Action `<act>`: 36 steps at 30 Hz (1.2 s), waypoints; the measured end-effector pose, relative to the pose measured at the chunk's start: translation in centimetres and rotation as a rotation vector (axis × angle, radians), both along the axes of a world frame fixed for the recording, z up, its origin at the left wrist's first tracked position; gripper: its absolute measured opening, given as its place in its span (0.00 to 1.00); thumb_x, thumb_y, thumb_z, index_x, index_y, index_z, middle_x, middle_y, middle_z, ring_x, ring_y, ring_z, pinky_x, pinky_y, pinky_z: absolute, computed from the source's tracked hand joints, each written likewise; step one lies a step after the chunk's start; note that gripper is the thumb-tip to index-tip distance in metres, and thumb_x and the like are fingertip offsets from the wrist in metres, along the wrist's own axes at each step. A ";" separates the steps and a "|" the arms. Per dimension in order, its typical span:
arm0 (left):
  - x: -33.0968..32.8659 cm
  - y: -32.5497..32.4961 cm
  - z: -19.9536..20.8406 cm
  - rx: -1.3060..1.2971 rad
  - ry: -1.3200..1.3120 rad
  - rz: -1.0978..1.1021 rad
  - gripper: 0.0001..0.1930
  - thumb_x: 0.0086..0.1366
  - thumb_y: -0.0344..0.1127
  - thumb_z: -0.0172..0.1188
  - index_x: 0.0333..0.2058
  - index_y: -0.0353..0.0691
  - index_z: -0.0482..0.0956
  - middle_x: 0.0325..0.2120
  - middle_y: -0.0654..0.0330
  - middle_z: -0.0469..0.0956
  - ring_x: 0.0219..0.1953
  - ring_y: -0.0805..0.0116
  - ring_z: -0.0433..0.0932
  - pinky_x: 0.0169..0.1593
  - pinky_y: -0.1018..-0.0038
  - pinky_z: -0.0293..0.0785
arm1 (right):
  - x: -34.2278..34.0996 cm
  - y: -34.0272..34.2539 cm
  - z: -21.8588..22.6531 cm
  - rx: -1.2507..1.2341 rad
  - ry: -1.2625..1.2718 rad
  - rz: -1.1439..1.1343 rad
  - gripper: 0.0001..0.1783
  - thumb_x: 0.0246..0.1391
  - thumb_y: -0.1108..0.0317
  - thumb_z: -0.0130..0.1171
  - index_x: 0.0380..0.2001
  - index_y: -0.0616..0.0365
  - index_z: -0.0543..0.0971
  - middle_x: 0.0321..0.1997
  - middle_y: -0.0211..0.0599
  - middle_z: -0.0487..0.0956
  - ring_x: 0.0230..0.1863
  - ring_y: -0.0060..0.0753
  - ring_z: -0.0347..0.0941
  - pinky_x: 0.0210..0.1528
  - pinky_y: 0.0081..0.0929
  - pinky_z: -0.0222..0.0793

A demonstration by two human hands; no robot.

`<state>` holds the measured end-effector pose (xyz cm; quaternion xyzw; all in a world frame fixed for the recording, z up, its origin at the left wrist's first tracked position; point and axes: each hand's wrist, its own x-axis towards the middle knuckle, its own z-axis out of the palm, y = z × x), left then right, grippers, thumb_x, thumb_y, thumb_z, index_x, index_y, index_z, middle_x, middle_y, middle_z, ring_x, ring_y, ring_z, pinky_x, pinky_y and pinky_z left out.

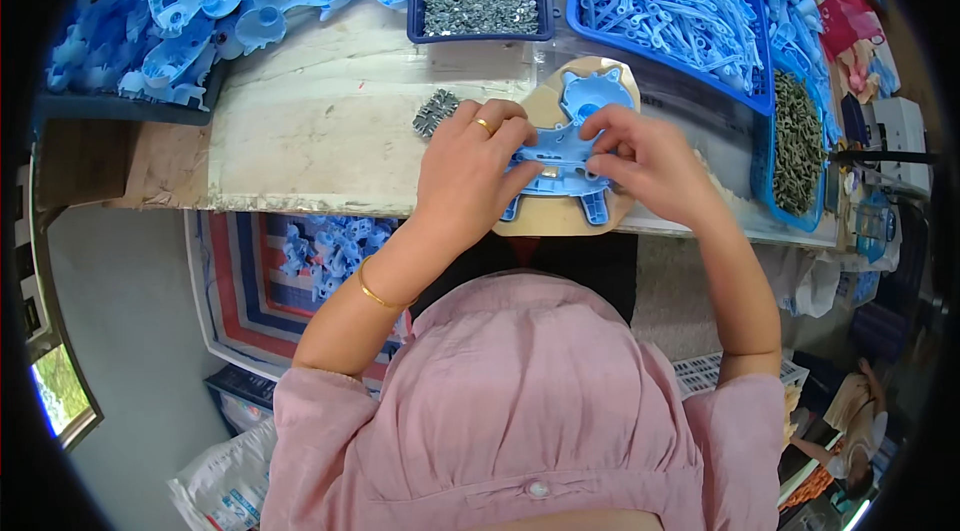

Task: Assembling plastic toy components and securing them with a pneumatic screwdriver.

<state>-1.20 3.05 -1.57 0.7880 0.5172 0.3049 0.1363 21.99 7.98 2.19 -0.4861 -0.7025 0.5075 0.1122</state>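
A blue plastic animal-shaped toy shell half [560, 144] lies hollow side up on a tan board [538, 222] at the table's front edge. Its round head part points away from me, and two legs point toward me. My left hand [478, 159] grips the shell's left end, its thumb reaching over the body. A small metallic piece [550, 172] sits inside the body near that thumb. At the shell's right side my right hand [648, 163] has thumb and fingers drawn together; whatever they pinch is hidden. Just beyond my left hand is a cluster of small grey metal parts [436, 114].
A dark blue bin [412, 6] holds small metal pieces. Blue plastic shells [260, 26] are heaped at far left. Thin blue parts [670, 16] fill a basket at far right, beside a blue tray of screws [795, 146]. Below the table, a striped-lined container [225, 306] holds more blue parts.
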 end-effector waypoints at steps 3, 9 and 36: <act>0.1 0.0 0.0 0.022 0.018 0.014 0.12 0.50 0.34 0.72 0.33 0.44 0.80 0.40 0.64 0.78 0.41 0.59 0.75 0.45 0.65 0.71 | -0.3 0.6 0.0 0.070 -0.041 0.089 0.11 0.53 0.77 0.65 0.41 0.61 0.79 0.30 0.33 0.81 0.25 0.19 0.72 0.28 0.23 0.65; 0.3 -0.1 -0.2 0.076 0.087 0.053 0.06 0.50 0.36 0.71 0.24 0.44 0.82 0.42 0.66 0.80 0.44 0.61 0.74 0.46 0.64 0.70 | -0.4 0.6 0.0 0.620 -0.180 0.162 0.05 0.46 0.73 0.69 0.28 0.58 0.83 0.33 0.37 0.76 0.35 0.39 0.75 0.37 0.35 0.70; -6.0 14.8 0.9 -0.009 0.434 0.164 0.10 0.56 0.44 0.71 0.28 0.45 0.86 0.31 0.61 0.82 0.42 0.56 0.77 0.43 0.60 0.74 | -12.7 7.9 11.5 0.897 0.595 -0.534 0.39 0.49 0.75 0.71 0.64 0.63 0.65 0.46 0.40 0.77 0.39 0.25 0.76 0.41 0.23 0.74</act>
